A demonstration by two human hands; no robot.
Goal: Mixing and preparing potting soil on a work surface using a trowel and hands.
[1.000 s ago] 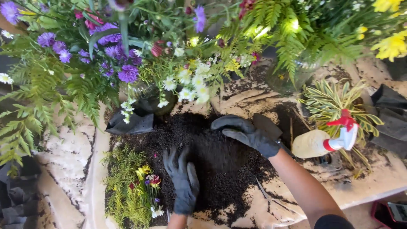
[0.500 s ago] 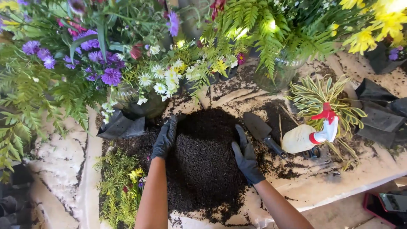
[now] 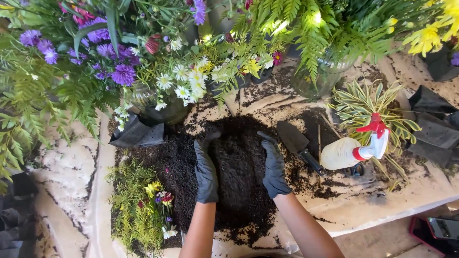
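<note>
- We see the left hand (image 3: 206, 171) in a black rubber glove and the right hand (image 3: 274, 167), gloved alike, set edge-on against either flank of a ridge of dark, crumbly potting soil (image 3: 239, 167) at the centre of the frame.
- Both hands are open and flat, fingers together; they press the ridge between them and close on nothing.
- We judge that the heaping goes best with both palms kept low on the pale, soil-strewn work table (image 3: 363, 210) and drawn inward evenly, so loose soil at the margins is gathered and not spilled.
- The ridge's long axis runs from the lower centre of the frame toward the upper centre, away from us.
- Right of centre lie a dark metal hand trowel (image 3: 299, 145) and a white spray bottle with a red trigger (image 3: 354, 150).
</note>
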